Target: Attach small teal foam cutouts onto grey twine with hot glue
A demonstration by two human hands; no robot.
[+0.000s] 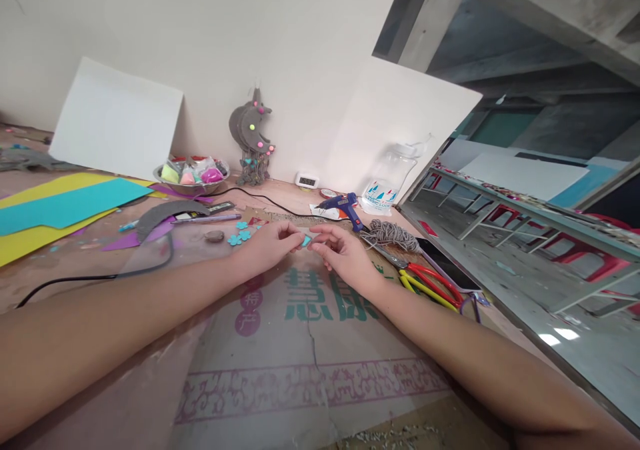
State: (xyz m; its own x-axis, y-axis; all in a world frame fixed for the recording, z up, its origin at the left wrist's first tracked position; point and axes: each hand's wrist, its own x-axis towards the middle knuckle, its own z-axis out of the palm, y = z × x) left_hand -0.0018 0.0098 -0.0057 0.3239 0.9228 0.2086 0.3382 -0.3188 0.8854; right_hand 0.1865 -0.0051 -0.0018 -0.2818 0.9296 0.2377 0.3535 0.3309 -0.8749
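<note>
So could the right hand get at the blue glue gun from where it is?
Probably yes: the blue glue gun lies just beyond the right hand, with nothing evident between them.

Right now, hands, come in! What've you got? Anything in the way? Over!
Left hand, right hand: both at small turquoise piece. Turquoise flower shapes by left hand. Glue gun just beyond, not between hands.

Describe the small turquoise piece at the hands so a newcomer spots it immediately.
On the worktable, find the large green characters. Just beyond them, the left hand and right hand nearly meet, with the turquoise piece at their fingertips. Unlike the turquoise flowers lying leftward, it is held.
</note>
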